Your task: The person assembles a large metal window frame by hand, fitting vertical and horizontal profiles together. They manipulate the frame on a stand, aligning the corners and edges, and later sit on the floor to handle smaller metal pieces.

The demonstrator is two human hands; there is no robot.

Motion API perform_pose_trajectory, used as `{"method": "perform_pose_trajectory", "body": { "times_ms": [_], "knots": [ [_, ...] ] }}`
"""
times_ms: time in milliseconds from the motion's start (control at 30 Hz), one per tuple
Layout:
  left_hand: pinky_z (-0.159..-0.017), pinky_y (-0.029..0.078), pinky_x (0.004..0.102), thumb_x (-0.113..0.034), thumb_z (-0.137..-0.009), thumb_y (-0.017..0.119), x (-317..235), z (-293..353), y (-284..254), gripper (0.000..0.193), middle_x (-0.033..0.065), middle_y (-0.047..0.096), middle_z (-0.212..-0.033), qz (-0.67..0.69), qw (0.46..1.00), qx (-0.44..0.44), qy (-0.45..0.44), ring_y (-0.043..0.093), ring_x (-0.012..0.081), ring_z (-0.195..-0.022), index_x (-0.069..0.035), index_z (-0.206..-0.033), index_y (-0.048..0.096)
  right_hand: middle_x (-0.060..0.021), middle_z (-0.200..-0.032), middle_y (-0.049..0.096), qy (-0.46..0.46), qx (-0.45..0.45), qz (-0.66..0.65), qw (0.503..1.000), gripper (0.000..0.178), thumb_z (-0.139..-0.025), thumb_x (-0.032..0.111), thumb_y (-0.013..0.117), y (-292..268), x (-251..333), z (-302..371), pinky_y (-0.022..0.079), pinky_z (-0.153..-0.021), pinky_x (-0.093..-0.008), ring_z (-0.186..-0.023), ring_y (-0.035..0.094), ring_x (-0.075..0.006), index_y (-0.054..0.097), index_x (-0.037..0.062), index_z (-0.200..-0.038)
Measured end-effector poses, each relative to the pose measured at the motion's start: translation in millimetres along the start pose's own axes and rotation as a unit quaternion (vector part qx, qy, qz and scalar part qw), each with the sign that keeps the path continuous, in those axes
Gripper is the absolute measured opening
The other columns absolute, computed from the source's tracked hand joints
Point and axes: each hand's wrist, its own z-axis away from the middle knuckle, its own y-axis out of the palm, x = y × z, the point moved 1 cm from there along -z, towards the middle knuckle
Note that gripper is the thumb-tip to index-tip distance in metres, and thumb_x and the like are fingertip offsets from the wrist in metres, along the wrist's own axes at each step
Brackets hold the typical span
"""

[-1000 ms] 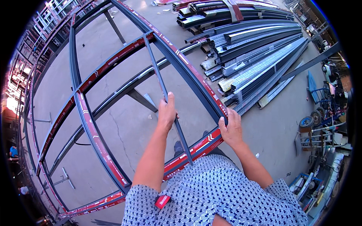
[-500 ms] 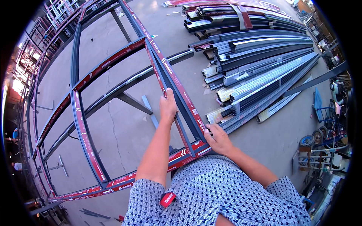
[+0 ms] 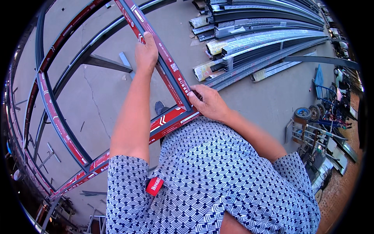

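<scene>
A large dark metal frame (image 3: 168, 73) covered in red protective film reaches from my waist toward the upper left. Along the inner side of its right-hand bar lies a narrow red-filmed strip (image 3: 168, 84). My left hand (image 3: 147, 55) is closed around this strip, thumb up, its other fingers partly hidden. At the frame's near right corner my right hand (image 3: 209, 102) grips the outer edge, with the thumb on top and the fingers curled over. The near bar (image 3: 171, 121) lies close against my patterned shirt.
Long metal profiles (image 3: 269, 43) are stacked on the floor at the upper right. A dark support beam (image 3: 107, 62) runs beneath the frame. Wheeled carts (image 3: 304, 114) and metal parts stand at the right. My shoe (image 3: 160, 107) shows through the frame opening.
The strip in my left hand has swung right, closing the gap to the frame's side bar. My view has shifted. My right hand stays at the corner.
</scene>
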Motion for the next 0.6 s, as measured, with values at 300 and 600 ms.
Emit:
{"method": "perform_pose_trajectory", "body": {
  "times_ms": [300,600],
  "knots": [
    [-0.103,0.055,0.0455,-0.070,-0.108,0.038,-1.7,4.8,1.9,0.091,0.0305,0.075,-0.114,-0.068,0.998,0.012,-0.011,0.075,0.0408,-0.109,0.016,-0.125,0.058,-0.0134,-0.092,0.067,0.082,0.027,-0.016,0.996,0.046,-0.101,0.034,0.075,-0.6,8.6,8.4,0.056,-0.073,-0.0376,-0.079,0.067,-0.0220,0.068,-0.0032,-0.127],
    [-0.106,0.054,0.0464,-0.074,-0.107,0.031,-0.7,2.6,15.3,0.095,0.0320,0.072,-0.121,-0.075,0.997,0.027,-0.010,0.073,0.0422,-0.117,0.016,-0.129,0.053,-0.0021,-0.093,0.068,0.184,0.054,-0.138,0.972,0.030,-0.106,0.025,0.074,-7.2,-24.2,4.1,0.057,-0.076,-0.0263,-0.084,0.065,-0.0079,0.066,-0.0010,-0.118]
  ]
}}
